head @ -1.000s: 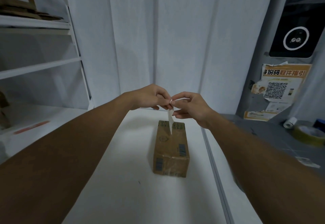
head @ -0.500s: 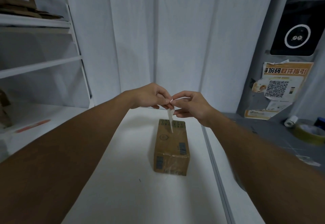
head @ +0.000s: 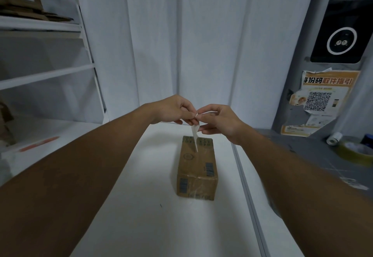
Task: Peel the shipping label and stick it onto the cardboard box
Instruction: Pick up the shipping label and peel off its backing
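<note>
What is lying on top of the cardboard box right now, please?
Nothing rests on the box: its top shows only print, barcodes and clear tape. The label, pinched by the left hand and right hand, hangs above and hides a thin strip of the far end.

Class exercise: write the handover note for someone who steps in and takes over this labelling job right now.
Left hand: grip pinched on the shipping label's top edge.
Right hand: grip pinched on the same edge, fingertips meeting the left's.
Shipping label: held in the air, seen edge-on, hanging down in front of the box's far end.
Cardboard box: closed, on the white table, untouched.
Done: label picked up, peel being started.
Left: finish peeling, stick the label on the box.
</note>
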